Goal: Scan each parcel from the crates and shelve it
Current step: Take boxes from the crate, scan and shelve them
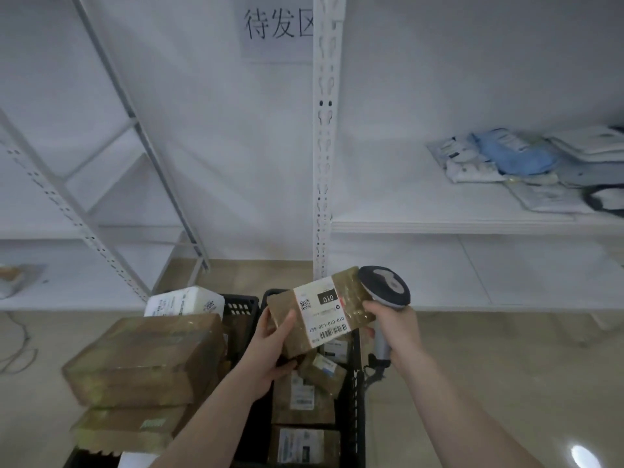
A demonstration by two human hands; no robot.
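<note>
In the head view we hold a brown parcel [320, 312] above the black crate [354, 383], our left hand [270, 346] gripping its near end with fingers curled round it. Our right hand [393, 327] grips the handle of the scanner [385, 287], whose head sits just beside the parcel's far corner. More parcels [304, 396] lie inside the crate; larger brown boxes [145, 359] are stacked to its left. Behind the crate stands a white shelf [472, 224] carrying soft packets [506, 157].

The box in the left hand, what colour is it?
Brown cardboard box with a white label, held by the left hand; it shows in the head view.
</note>
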